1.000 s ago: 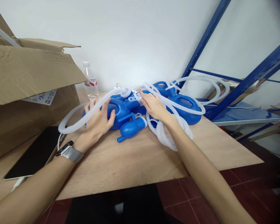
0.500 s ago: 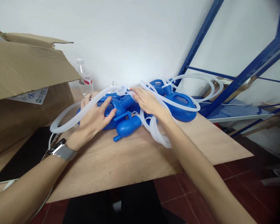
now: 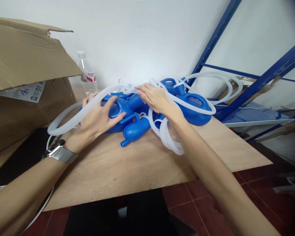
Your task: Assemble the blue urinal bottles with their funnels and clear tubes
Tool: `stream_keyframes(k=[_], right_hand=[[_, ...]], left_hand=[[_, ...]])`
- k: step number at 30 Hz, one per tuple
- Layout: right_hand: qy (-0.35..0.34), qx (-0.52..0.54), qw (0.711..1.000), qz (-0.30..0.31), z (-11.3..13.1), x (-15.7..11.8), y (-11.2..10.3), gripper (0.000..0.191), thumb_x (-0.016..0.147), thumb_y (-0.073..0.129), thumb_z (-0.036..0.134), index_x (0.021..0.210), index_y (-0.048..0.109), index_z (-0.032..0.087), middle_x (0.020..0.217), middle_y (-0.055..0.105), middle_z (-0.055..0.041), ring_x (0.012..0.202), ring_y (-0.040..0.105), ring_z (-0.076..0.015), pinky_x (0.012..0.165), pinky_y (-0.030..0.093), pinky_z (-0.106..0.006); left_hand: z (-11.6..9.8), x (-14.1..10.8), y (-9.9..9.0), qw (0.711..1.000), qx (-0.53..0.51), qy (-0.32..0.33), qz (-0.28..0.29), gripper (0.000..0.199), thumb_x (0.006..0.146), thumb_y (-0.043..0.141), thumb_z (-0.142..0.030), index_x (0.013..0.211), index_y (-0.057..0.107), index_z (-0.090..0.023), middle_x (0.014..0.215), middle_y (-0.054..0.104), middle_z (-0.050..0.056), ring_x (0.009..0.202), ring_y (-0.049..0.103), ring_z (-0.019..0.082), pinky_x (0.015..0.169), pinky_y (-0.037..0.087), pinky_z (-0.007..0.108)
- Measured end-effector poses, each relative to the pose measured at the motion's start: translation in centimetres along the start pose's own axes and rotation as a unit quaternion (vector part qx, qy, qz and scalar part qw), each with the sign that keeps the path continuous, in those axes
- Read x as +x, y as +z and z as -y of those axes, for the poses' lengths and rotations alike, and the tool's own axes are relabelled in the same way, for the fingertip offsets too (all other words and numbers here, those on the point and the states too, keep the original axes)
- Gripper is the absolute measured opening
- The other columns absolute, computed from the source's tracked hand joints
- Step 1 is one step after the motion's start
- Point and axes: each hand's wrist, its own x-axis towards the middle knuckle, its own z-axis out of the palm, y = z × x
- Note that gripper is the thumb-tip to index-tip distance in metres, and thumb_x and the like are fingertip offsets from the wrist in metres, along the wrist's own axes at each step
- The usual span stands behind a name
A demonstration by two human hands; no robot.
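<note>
My left hand (image 3: pixel 95 114) lies round the body of a blue plastic urinal bottle (image 3: pixel 121 107), thumb and forefinger spread over its side and handle. A thick white tube (image 3: pixel 64 127) arches across the back of that hand and runs to a pale cap (image 3: pixel 128 88) near the bottle's mouth. My right hand (image 3: pixel 158 98) bends its fingers over the cap and tube end; the exact grip is partly hidden. In front lies a smaller blue bottle (image 3: pixel 135 129) with a ribbed spout. Coiled white tubing (image 3: pixel 168 139) hangs below my right wrist.
An open cardboard box (image 3: pixel 29 59) stands on the left, with a clear water bottle (image 3: pixel 88 77) beside it. More blue bottles (image 3: pixel 195 109) with looped tubes lie right of my hands. A blue metal shelf (image 3: pixel 255 114) adjoins the wooden table (image 3: pixel 108 173).
The view has shifted slightly. Both hands stay at the same bottle and tube, with only small finger shifts.
</note>
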Motion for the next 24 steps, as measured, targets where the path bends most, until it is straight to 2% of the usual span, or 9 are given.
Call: stream_keyframes(k=[4, 10, 16, 18, 21, 24], right_hand=[[-0.015, 0.018, 1.000, -0.002, -0.2, 0.6, 0.2, 0.056, 0.114, 0.016, 0.045, 0.132, 0.065, 0.025, 0.130, 0.070, -0.0092, 0.118, 0.066, -0.0295, 0.091, 0.051, -0.040], [-0.023, 0.032, 0.999, -0.003, -0.4, 1.9, 0.3, 0.063, 0.113, 0.012, 0.049, 0.107, 0.069, 0.023, 0.100, 0.074, -0.0087, 0.099, 0.069, -0.0288, 0.084, 0.049, -0.040], [-0.005, 0.050, 0.999, -0.015, -0.5, 2.6, 0.8, 0.068, 0.113, 0.011, 0.052, 0.095, 0.070, 0.022, 0.093, 0.074, -0.0087, 0.094, 0.068, -0.0280, 0.084, 0.046, -0.039], [0.005, 0.066, 0.998, -0.020, -0.6, 2.5, 1.0, 0.069, 0.113, 0.010, 0.053, 0.098, 0.071, 0.023, 0.098, 0.076, -0.0083, 0.097, 0.069, -0.0280, 0.084, 0.046, -0.038], [0.020, 0.089, 0.995, -0.039, -0.7, 2.5, 1.4, 0.068, 0.112, 0.009, 0.055, 0.113, 0.070, 0.025, 0.105, 0.077, -0.0072, 0.099, 0.069, -0.0281, 0.085, 0.047, -0.039], [0.029, 0.113, 0.993, -0.023, -1.1, 2.7, 1.8, 0.074, 0.111, 0.004, 0.058, 0.120, 0.071, 0.025, 0.094, 0.075, -0.0076, 0.093, 0.069, -0.0278, 0.086, 0.049, -0.040]], left_hand=[[0.1, 0.0, -0.1, 1.000, -0.023, -0.005, 0.011, 0.066, 0.092, 0.061, -0.068, 0.145, 0.061, -0.030, 0.149, 0.056, 0.017, 0.137, 0.050, 0.047, 0.114, 0.038, 0.067], [0.3, 0.0, -0.1, 1.000, -0.021, 0.000, 0.019, 0.069, 0.092, 0.061, -0.068, 0.147, 0.058, -0.026, 0.152, 0.053, 0.019, 0.139, 0.049, 0.049, 0.116, 0.038, 0.069], [0.6, -0.1, 0.1, 0.999, -0.034, -0.001, 0.026, 0.072, 0.091, 0.059, -0.071, 0.151, 0.055, -0.030, 0.153, 0.052, 0.017, 0.139, 0.048, 0.049, 0.116, 0.039, 0.068], [0.6, -0.1, 0.1, 0.999, -0.036, -0.003, 0.028, 0.073, 0.091, 0.059, -0.071, 0.152, 0.054, -0.031, 0.153, 0.051, 0.017, 0.138, 0.048, 0.050, 0.116, 0.038, 0.068], [0.5, -0.1, 0.2, 0.999, -0.040, -0.006, 0.025, 0.075, 0.091, 0.060, -0.071, 0.152, 0.053, -0.029, 0.154, 0.050, 0.017, 0.139, 0.047, 0.050, 0.116, 0.036, 0.068], [0.4, -0.1, 0.1, 0.999, -0.035, -0.004, 0.024, 0.075, 0.091, 0.059, -0.071, 0.152, 0.054, -0.028, 0.153, 0.051, 0.018, 0.140, 0.046, 0.050, 0.115, 0.036, 0.068]])
